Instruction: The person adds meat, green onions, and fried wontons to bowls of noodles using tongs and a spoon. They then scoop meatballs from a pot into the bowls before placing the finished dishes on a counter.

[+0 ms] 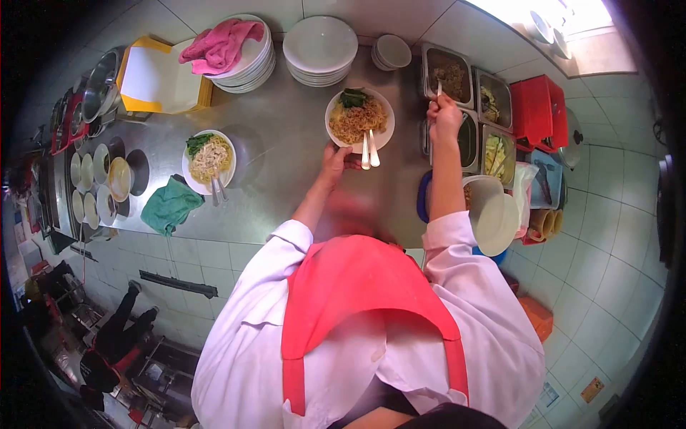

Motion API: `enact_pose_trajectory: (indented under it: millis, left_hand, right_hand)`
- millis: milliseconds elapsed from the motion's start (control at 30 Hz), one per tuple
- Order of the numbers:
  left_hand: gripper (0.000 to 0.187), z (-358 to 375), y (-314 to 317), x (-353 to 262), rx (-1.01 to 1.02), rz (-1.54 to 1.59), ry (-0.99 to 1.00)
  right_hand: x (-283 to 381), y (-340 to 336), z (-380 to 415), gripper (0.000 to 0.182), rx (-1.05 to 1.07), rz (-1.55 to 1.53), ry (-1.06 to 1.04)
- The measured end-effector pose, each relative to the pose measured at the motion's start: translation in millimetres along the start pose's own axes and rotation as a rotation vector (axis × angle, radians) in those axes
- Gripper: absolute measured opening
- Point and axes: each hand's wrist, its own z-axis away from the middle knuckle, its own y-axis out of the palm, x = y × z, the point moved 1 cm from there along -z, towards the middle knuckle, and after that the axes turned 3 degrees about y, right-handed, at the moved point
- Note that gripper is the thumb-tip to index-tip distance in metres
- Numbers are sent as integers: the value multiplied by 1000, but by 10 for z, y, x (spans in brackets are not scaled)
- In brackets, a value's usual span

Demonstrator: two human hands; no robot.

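My left hand [336, 164] grips the near rim of a white plate [389, 132] over the steel counter. On this plate lie noodles [346, 127] under brown minced topping, dark leafy greens [353, 97] at the far side, and a spoon and fork [370, 150] with handles toward me. My right hand [445, 118] is closed around the handle of a metal spoon [439, 89], which reaches into a steel container [464, 100] of brown minced topping [449, 74]. The spoon's bowl end is hard to make out in the food.
Another noodle plate [229, 171] sits left beside a green cloth [171, 205]. Stacked plates [320, 46], small bowls [393, 50] and a pink cloth [221, 44] line the wall. Right are vegetable containers [496, 154] and a red basket [532, 111]. Another person [118, 325] is at lower left.
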Motion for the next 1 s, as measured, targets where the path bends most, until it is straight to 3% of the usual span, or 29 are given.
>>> enact_pose_trajectory:
  millis: [100,133,200,233,267,300,333,367,400,467,533,567,600,667,700,767,867,933,1000]
  left_hand:
    - [30,-10,-37,129,-60,-233,-52]
    - [24,12,-36,208,-121,-254,-21]
    - [33,66,16,49,-288,-453,130]
    - [36,50,0,97,-297,-362,65]
    - [37,-247,-158,536,-287,-313,229]
    - [38,-544,-316,965,-265,-264,391]
    - [38,-518,-493,653,-346,-278,480]
    - [44,-336,-428,499,-253,-335,269]
    - [58,-154,-241,458,-132,-373,30]
    - [60,99,-127,221,-98,-291,-25]
    - [62,167,-161,172,-71,-217,-98]
    - [56,182,-170,213,-101,-188,19]
    - [52,189,-194,250,-129,-162,135]
    - [50,199,-227,353,-113,-89,173]
    - [48,185,-269,370,-87,-22,219]
    - [46,55,-330,451,-103,-51,198]
    - [43,59,-326,506,-190,-150,224]
    - [42,19,-377,501,-153,-111,129]
    - [38,278,-183,73,-216,-316,200]
  right_hand:
    - [59,-227,-127,18,51,-31,53]
    - [121,-213,42,21,64,151,75]
    - [269,-213,395,28,103,524,107]
    - [348,-272,496,29,177,750,-151]
    - [429,-322,595,31,188,966,-433]
    - [549,-386,595,32,363,859,-450]
    - [647,-658,236,31,415,954,-411]
    - [932,-539,148,34,100,1698,-229]
    - [1049,-551,182,24,235,1617,-415]
    - [1172,-571,102,23,374,1718,-409]
    - [1124,-699,-186,21,914,1638,-922]
    - [1093,-774,-410,21,934,1632,-923]
    - [993,-877,-774,19,1054,1762,-688]
    - [862,-1093,-1263,17,1256,1991,-165]
    - [868,-1069,-1089,17,1269,1990,-165]
    - [1090,-800,-153,20,1160,1989,-917]
    - [825,-1158,-689,23,1201,2045,-807]
    - [702,-1143,-530,42,1054,2226,-719]
    - [686,-1021,-441,34,1003,2171,-337]
